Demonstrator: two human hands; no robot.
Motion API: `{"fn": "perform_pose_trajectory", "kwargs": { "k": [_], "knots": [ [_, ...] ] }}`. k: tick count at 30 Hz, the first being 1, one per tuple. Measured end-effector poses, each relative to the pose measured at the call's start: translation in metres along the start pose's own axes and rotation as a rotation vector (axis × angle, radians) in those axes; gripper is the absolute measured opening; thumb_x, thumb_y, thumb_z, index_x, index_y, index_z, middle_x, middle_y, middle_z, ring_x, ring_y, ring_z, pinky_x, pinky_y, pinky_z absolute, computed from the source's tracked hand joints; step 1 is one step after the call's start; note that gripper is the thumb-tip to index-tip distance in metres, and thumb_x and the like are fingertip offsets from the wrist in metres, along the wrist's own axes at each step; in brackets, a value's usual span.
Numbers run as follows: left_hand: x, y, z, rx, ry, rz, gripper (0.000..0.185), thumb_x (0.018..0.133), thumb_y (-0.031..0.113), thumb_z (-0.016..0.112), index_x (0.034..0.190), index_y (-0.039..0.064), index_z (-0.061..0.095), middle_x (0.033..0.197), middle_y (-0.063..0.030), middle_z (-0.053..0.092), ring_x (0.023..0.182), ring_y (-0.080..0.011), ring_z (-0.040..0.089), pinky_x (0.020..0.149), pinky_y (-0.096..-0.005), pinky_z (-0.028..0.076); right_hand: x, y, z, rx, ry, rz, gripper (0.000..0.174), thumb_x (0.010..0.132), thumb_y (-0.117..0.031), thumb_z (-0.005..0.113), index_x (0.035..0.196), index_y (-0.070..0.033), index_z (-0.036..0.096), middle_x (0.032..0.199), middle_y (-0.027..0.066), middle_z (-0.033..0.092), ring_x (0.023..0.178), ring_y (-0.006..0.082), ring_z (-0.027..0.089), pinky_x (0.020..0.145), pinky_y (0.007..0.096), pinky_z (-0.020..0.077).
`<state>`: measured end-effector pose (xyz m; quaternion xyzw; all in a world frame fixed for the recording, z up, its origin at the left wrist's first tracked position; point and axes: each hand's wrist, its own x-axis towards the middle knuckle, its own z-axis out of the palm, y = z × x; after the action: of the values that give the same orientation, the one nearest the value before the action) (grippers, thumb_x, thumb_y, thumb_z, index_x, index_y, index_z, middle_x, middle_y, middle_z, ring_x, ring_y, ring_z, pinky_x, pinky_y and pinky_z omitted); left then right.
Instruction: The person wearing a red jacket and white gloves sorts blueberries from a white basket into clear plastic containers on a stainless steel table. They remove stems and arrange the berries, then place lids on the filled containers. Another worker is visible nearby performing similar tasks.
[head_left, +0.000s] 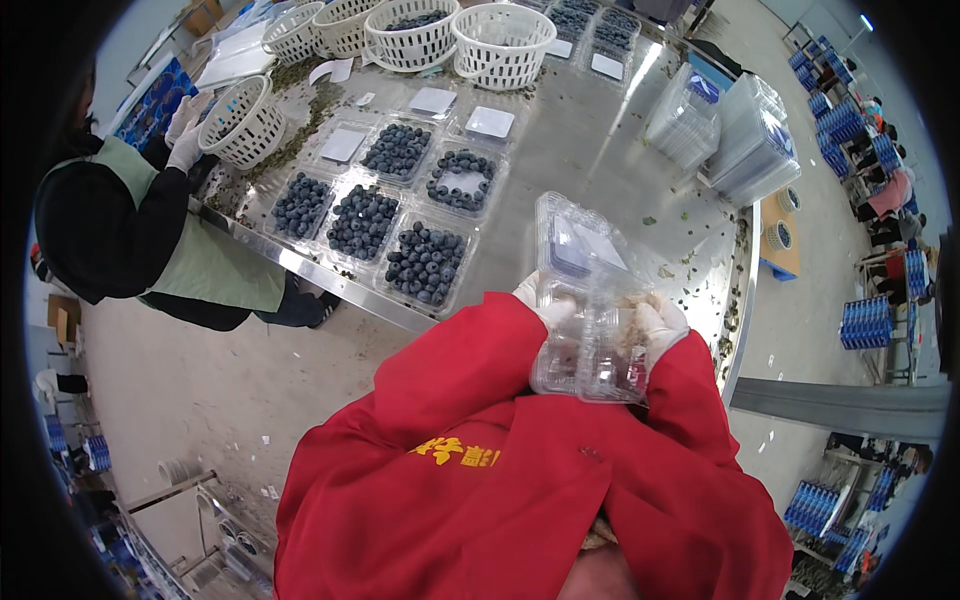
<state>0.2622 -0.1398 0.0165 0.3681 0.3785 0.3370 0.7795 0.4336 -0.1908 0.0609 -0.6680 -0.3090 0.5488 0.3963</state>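
Observation:
Both my hands wear white gloves. My left hand (551, 304) grips the left side of an opened clear plastic clamshell box (559, 367), close to my chest. My right hand (660, 326) holds its other side; something brownish and blurred shows at those fingers. Just beyond the held box, a second clear clamshell (574, 240) with a pale pad inside rests on the steel table and partly overlaps it in view. To the left stand several clamshells of blueberries (426, 262). One blueberry box (460, 180) has berries ringed around a bare white middle.
Stacked clear clamshells (754, 142) stand at the table's right end. White slotted baskets (502, 45) line the back, one holding berries. At left, a person in a green apron (225, 262) holds a slotted basket (244, 124). Leaf debris (731, 300) lies along the steel table's right edge (742, 330).

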Motion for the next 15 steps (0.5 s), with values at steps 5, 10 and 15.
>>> {"fn": "perform_pose_trajectory", "kwargs": {
  "k": [5,10,15],
  "knots": [
    [-0.026,0.038,-0.025,-0.079,0.045,-0.006,0.066,0.068,-0.012,0.045,0.127,-0.005,0.017,0.112,-0.0175,0.048,0.103,-0.0233,0.049,0.089,-0.0299,0.041,0.005,-0.055,-0.004,0.153,0.380,0.278,0.004,0.076,-0.006,0.050,0.079,-0.007,0.052,0.067,0.0045,0.052,0.039,0.0158,0.043,0.044,0.0308,0.0471],
    [-0.061,0.102,-0.064,-0.019,-0.223,0.227,0.061,0.072,0.006,0.044,0.129,0.012,0.023,0.122,-0.0154,0.041,0.111,-0.0279,0.043,0.077,-0.0407,0.049,0.039,-0.046,-0.007,-0.338,0.085,-0.158,0.023,0.081,-0.022,0.046,0.088,-0.004,0.058,0.051,0.0036,0.047,0.047,0.0118,0.048,0.048,0.0266,0.0432],
    [-0.074,0.149,-0.110,0.135,-0.028,0.181,0.054,0.076,0.004,0.054,0.126,0.003,0.034,0.123,-0.0116,0.042,0.109,-0.0263,0.047,0.080,-0.0385,0.048,0.077,0.023,0.037,-0.706,0.147,-0.186,0.023,0.084,-0.021,0.047,0.095,-0.002,0.054,0.064,0.0039,0.053,0.055,0.0117,0.048,0.050,0.0236,0.0388]
  ]
}}
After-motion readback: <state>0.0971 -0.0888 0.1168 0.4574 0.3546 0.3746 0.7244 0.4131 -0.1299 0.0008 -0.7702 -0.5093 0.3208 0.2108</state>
